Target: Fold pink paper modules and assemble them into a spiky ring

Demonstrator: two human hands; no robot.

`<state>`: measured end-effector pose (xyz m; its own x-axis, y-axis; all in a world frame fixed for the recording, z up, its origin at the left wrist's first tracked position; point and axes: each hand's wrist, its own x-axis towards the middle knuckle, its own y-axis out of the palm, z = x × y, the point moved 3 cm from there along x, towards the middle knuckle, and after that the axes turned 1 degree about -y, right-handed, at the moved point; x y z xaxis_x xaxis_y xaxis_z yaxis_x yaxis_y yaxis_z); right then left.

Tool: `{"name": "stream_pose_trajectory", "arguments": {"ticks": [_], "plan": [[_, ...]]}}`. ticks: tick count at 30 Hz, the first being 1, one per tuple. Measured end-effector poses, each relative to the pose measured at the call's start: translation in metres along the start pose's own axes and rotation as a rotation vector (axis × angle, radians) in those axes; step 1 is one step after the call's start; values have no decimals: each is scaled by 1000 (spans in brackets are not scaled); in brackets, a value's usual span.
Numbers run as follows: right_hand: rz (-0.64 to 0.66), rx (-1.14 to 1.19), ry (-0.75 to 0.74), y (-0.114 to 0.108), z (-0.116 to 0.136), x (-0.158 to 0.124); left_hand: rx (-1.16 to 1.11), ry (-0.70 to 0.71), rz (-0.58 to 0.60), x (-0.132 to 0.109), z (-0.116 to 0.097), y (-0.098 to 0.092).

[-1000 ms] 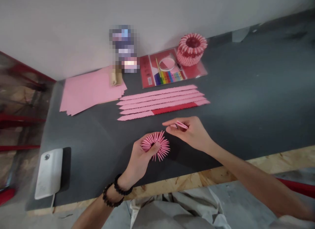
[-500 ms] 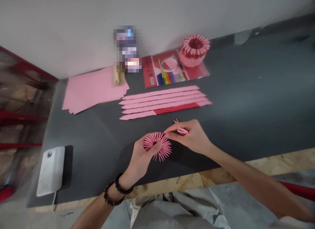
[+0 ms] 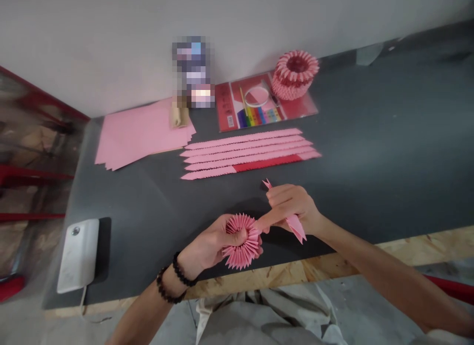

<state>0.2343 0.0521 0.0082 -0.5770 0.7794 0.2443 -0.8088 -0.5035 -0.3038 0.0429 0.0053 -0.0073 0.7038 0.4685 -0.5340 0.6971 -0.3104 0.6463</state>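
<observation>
My left hand (image 3: 207, 246) is closed round a pink ring of folded paper pieces (image 3: 242, 242), thumb pressed into its centre, just above the near edge of the dark table mat (image 3: 370, 152). My right hand (image 3: 292, 206) is closed on a strip of stacked pink folded pieces (image 3: 294, 222); the strip pokes out above and below the fingers. Its index finger touches the ring's right side.
Five long strips of folded pieces (image 3: 248, 152), one partly red, lie mid-table. Behind them are pink paper sheets (image 3: 142, 132), a red packet of coloured paper (image 3: 262, 105), a finished pink and red paper bowl (image 3: 296, 73) and a blurred object. A white device (image 3: 77, 256) lies at the left.
Both hands have come nearer the table's front edge. The ring has tilted towards me. The right hand has turned its strip more upright and its finger now meets the ring.
</observation>
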Motion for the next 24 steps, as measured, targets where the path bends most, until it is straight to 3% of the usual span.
{"name": "stream_pose_trajectory", "arguments": {"ticks": [5, 8, 10, 13, 18, 24], "plan": [[-122, 85, -92, 1, 10, -2, 25, -11, -6, -1, -4, 1], [-280, 145, 15, -5, 8, -6, 65, 37, -42, -1, -5, 1], [-409, 146, 161, -11, 5, -8, 117, 128, -147, 1, -5, 0], [-542, 104, 346, -14, -1, -10, 165, 333, -395, 3, -6, -6], [-462, 289, 535, 0, -16, -6, 261, 482, -579, 4, -5, -14], [-491, 419, 581, 8, -19, -5, 476, 557, -708, -3, -8, -11]]}}
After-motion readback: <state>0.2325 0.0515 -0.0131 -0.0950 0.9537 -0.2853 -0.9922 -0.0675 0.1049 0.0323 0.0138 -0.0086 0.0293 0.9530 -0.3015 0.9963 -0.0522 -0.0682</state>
